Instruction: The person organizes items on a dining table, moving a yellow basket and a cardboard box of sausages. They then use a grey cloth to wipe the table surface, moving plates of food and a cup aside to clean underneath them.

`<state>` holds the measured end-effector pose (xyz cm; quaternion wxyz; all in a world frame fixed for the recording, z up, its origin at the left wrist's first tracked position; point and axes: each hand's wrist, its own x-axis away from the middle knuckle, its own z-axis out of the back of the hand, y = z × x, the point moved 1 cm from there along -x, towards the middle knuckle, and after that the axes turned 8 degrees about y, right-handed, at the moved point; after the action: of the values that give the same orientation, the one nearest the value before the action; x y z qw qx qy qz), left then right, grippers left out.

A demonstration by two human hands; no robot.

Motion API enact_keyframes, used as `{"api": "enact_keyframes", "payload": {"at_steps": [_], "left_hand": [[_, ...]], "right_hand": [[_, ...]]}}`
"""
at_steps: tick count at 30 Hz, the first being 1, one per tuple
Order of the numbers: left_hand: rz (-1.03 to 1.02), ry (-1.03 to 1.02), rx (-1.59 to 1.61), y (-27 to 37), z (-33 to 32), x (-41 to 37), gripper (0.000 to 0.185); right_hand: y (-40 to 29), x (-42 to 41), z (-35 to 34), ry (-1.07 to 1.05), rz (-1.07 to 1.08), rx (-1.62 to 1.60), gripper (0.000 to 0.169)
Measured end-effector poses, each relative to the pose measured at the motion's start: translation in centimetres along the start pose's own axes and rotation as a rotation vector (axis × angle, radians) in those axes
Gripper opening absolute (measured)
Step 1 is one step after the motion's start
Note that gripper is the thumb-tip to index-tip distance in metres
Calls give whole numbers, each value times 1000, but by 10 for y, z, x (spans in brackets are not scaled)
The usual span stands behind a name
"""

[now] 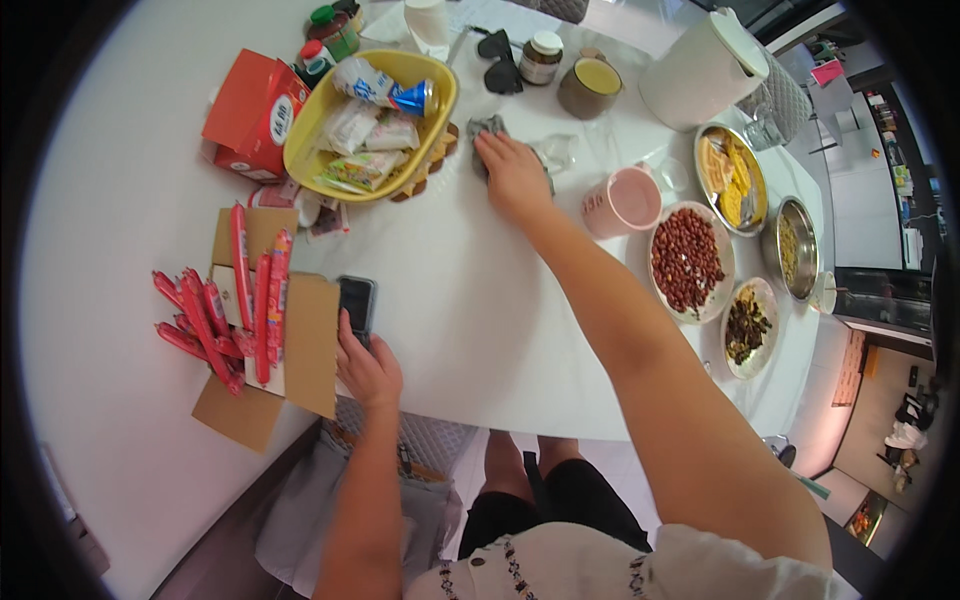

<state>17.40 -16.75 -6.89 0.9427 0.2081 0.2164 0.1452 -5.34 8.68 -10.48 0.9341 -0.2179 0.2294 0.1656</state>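
Note:
My right hand [515,176] presses a crumpled grey cloth [487,126] against the white table, palm down. Close to its right lies a small clear glass or plastic item [559,152]. My left hand [370,369] is by the table's near edge, its fingers beside the flap of an open cardboard box [311,341]. A dark phone [357,300] lies there, its lower end between my thumb and fingers; whether I grip it is unclear. Red-wrapped sausages [262,319] rest on the box, and more [199,322] are heaped at its left.
A yellow basket [295,154] of packets and a red carton [251,112] stand at the far left. Sunglasses [501,61], a jar [541,58], a candle cup [589,88] and a white pitcher [694,71] sit behind. Rightward are a pink mug [622,202] and a peanut plate [721,289].

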Motion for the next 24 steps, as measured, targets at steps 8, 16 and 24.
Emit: {"api": "enact_keyframes", "payload": {"at_steps": [8,16,24], "left_hand": [[8,17,-38,-11,-4,4,53],[21,39,29,-18,-5,7,53],[-11,44,61,-3,-8,4,51]], "right_hand": [[-51,215,168,-416,193,-287,44],[-41,268,249,-682,-125,-698,40],[-53,27,31,-106,-15,-356,42]]}}
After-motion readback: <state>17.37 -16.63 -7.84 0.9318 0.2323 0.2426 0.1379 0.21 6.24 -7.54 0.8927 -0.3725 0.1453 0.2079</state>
